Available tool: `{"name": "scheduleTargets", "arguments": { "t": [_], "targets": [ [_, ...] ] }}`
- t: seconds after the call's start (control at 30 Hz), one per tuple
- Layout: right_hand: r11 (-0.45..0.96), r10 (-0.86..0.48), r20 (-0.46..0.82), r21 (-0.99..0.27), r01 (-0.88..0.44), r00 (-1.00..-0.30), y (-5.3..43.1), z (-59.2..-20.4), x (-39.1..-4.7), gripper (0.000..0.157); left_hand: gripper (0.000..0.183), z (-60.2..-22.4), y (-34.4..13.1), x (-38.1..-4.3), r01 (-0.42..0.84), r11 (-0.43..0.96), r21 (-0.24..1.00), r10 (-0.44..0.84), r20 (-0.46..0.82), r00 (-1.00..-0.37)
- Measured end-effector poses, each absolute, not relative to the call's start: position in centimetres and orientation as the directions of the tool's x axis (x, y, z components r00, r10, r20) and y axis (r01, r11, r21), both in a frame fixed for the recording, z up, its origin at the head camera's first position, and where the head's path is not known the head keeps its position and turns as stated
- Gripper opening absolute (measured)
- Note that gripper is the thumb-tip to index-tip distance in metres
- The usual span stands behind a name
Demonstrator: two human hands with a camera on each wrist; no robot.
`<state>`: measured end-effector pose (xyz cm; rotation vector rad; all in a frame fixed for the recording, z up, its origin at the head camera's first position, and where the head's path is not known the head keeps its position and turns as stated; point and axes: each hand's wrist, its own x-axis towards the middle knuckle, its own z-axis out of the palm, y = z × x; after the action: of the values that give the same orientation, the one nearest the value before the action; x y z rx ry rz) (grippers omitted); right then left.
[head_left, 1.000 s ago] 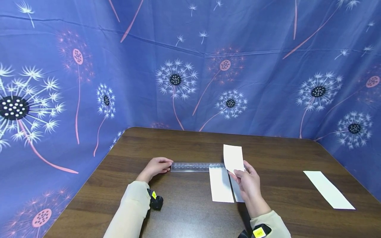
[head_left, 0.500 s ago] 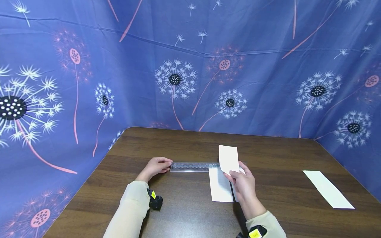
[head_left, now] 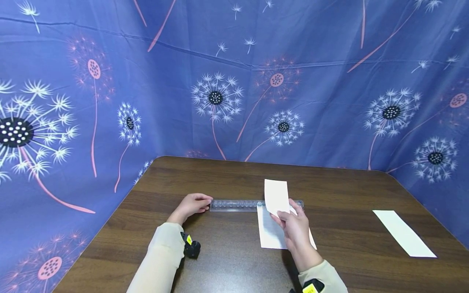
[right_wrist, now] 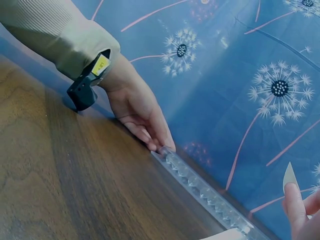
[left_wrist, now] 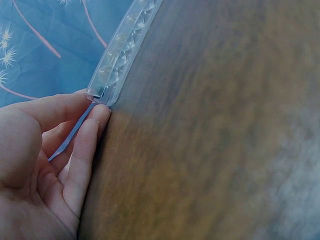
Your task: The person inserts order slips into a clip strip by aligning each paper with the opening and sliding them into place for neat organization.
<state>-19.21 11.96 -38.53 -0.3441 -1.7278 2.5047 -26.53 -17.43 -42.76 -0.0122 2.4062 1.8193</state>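
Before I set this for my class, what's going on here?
Someone is handling paper at a wooden table. The left grip holds one end of a clear plastic strip; the right grip pinches a white slip, raised off the table. Other paper lies at the strip's near side, partly hidden, and a long paper piece lies apart on the right.

Head view: bright, sharp; pale glare on near table [head_left: 227, 266]; dark shadow by right hand [head_left: 296, 230]. Left wrist view: dimmer, bluish; grain blurred, glare lower right.
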Motion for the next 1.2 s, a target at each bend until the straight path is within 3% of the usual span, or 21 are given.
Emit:
{"name": "scheduleTargets", "arguments": {
  "t": [1.2],
  "targets": [
    [-0.314,0.152,-0.114,-0.947,0.062,-0.982,8.8,-39.8,-18.2,0.066,0.020,-42.7,-17.3,-26.5,-0.085,0.279,0.956,0.058,-0.105,-0.993]
  ]
}}
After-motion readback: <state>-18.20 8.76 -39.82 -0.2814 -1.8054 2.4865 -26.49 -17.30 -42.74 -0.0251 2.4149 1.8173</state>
